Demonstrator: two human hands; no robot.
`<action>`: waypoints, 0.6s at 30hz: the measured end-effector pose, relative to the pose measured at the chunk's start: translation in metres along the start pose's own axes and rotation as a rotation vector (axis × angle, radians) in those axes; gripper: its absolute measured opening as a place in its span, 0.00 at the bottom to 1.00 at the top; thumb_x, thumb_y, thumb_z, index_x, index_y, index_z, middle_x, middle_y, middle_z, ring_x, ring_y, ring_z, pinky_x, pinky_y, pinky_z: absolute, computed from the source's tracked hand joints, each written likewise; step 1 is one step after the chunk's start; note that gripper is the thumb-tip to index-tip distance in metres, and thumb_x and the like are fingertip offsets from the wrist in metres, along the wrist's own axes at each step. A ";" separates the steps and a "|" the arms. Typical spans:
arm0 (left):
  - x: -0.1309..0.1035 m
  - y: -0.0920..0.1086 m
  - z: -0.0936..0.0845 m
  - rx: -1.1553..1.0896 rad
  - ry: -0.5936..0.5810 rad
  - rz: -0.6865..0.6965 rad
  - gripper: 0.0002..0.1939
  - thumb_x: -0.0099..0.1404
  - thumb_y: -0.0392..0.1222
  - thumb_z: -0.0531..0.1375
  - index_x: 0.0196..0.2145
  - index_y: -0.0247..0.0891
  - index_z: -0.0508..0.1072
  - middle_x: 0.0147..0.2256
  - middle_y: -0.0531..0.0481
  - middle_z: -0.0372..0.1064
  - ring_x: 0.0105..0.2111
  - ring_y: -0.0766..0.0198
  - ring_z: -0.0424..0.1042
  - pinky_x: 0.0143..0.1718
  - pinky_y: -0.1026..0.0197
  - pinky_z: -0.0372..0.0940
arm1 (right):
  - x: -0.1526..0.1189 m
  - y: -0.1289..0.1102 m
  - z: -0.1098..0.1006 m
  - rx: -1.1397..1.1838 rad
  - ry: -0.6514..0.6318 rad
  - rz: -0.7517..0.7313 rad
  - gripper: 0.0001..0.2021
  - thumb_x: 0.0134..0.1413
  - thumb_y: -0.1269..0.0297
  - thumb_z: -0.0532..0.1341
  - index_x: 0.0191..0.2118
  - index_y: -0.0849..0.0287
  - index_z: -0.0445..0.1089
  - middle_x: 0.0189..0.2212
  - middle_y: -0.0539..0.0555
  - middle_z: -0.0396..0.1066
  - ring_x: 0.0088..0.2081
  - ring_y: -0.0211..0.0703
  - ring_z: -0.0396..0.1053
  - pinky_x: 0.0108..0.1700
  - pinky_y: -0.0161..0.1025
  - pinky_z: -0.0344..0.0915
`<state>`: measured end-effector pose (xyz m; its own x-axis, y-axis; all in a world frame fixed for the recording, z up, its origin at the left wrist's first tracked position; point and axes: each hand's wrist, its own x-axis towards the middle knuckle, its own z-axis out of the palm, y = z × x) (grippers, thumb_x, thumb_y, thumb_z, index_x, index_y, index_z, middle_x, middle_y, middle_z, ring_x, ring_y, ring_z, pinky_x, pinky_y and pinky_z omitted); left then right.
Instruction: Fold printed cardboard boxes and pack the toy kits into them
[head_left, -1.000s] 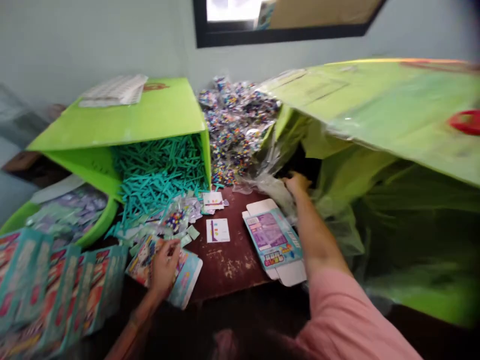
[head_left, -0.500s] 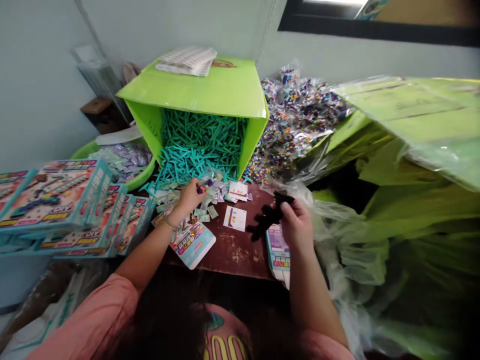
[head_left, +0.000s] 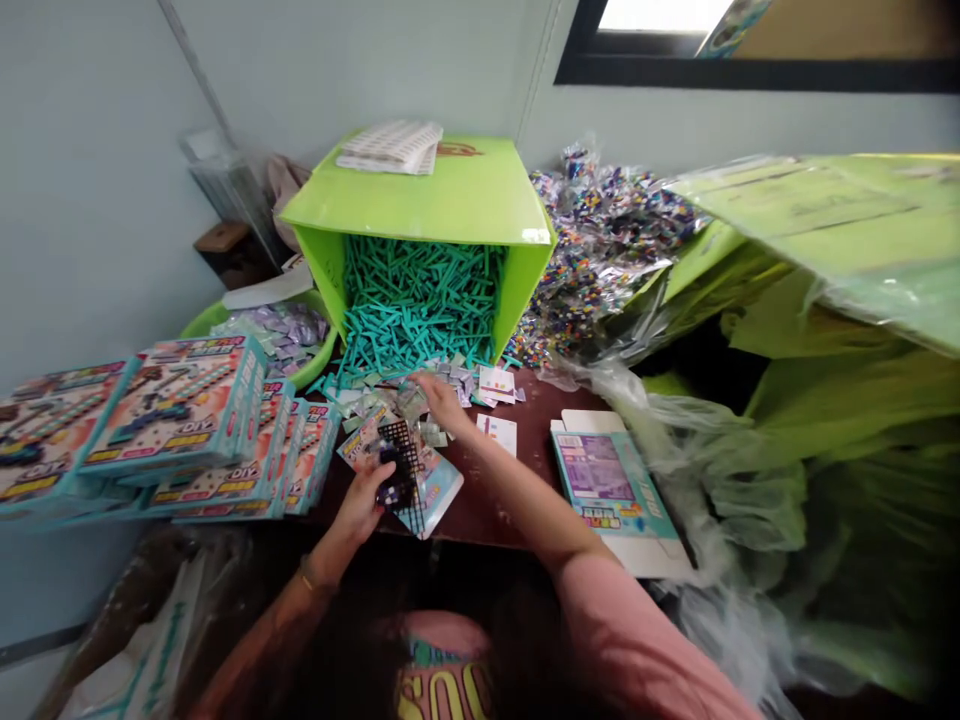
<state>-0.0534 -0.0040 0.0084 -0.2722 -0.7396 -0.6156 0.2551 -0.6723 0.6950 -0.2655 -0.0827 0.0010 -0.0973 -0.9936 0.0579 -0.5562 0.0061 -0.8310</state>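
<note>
My left hand (head_left: 364, 500) is closed around the edge of a black grid plate (head_left: 409, 470), tilted above the front of the table. Something dark and bluish lies under its fingers, too small to make out. Beneath the plate rests a printed blue card sleeve (head_left: 442, 492). My right hand (head_left: 444, 402) reaches across with its fingers stretched out over a heap of small sachets (head_left: 375, 400). Its fingertips are at the sachets, and I see nothing clearly held in them. Two white printed slips, one a leaflet (head_left: 497, 434), lie just right of that hand.
A green bin (head_left: 420, 205) on its side spills teal sticks (head_left: 405, 300). Boxed kits (head_left: 180, 410) are stacked at left, before a green basin (head_left: 330, 355) of sachets. An opened carton (head_left: 619, 480) lies at right, near clear plastic (head_left: 720, 480). Bead bags (head_left: 600, 240) are piled behind.
The black plate has passed from my right hand to my left, which drew back from the sachets. My right hand moved left to the sachets, uncovering the carton. The view shifted slightly.
</note>
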 end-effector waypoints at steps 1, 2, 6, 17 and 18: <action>-0.001 -0.001 -0.004 -0.026 0.008 -0.025 0.24 0.53 0.45 0.72 0.47 0.36 0.76 0.39 0.45 0.80 0.41 0.51 0.80 0.44 0.53 0.75 | 0.024 0.011 -0.015 -0.100 0.029 0.045 0.18 0.70 0.66 0.49 0.57 0.58 0.71 0.54 0.61 0.75 0.59 0.51 0.69 0.64 0.51 0.59; -0.002 -0.002 -0.008 -0.047 0.014 -0.043 0.25 0.53 0.45 0.71 0.48 0.36 0.76 0.40 0.45 0.80 0.41 0.52 0.80 0.43 0.54 0.75 | 0.046 0.022 -0.031 -0.198 0.070 0.102 0.19 0.68 0.69 0.50 0.58 0.62 0.71 0.56 0.66 0.73 0.61 0.54 0.67 0.66 0.55 0.55; -0.001 -0.002 -0.020 -0.107 0.049 -0.013 0.26 0.56 0.42 0.70 0.52 0.40 0.74 0.45 0.47 0.80 0.45 0.54 0.79 0.45 0.56 0.75 | 0.094 0.052 -0.083 -0.471 0.142 0.299 0.18 0.62 0.76 0.53 0.53 0.72 0.74 0.50 0.77 0.75 0.56 0.61 0.70 0.60 0.54 0.60; 0.037 -0.011 0.010 -0.241 0.097 0.147 0.28 0.54 0.43 0.72 0.52 0.46 0.73 0.49 0.49 0.77 0.43 0.59 0.77 0.45 0.57 0.73 | -0.072 0.020 0.010 -0.051 0.149 0.022 0.16 0.67 0.60 0.55 0.48 0.55 0.80 0.46 0.57 0.81 0.46 0.49 0.77 0.51 0.43 0.70; 0.036 -0.012 0.011 -0.223 0.104 0.149 0.26 0.54 0.43 0.72 0.51 0.45 0.74 0.47 0.49 0.78 0.42 0.59 0.77 0.43 0.57 0.73 | -0.076 0.024 0.009 -0.052 0.162 0.068 0.16 0.66 0.59 0.55 0.48 0.56 0.80 0.45 0.58 0.81 0.46 0.49 0.77 0.51 0.43 0.70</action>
<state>-0.0765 -0.0220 -0.0180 -0.1230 -0.8224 -0.5555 0.4864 -0.5378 0.6886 -0.2637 -0.0082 -0.0287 -0.2655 -0.9595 0.0945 -0.5850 0.0824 -0.8068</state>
